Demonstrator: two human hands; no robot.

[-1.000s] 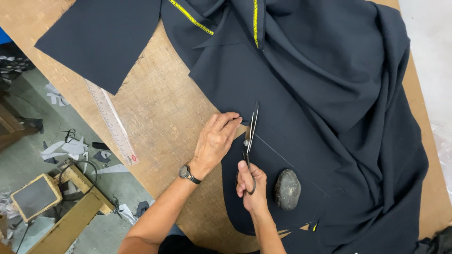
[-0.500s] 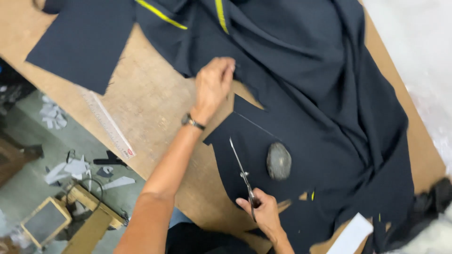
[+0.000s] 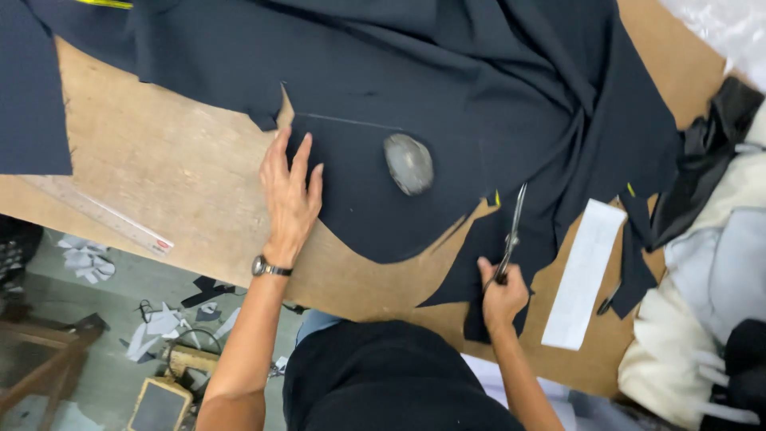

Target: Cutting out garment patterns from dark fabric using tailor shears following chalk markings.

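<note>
Dark navy fabric is spread over a brown table. My left hand lies flat, fingers apart, on the left edge of a cut piece of that fabric. A grey stone weight rests on the same piece, to the right of that hand. My right hand grips the handles of long metal scissors, whose blades point away from me into the cloth near the table's front edge.
A clear ruler lies on the table at the left. A white paper strip lies right of the scissors. Pale and black cloth is piled at the right. Paper scraps litter the floor below.
The view has shifted right. My left hand came back from the far cloth onto the cut piece. My right hand carried the scissors rightward, away from the stone, to the cloth's lower edge.
</note>
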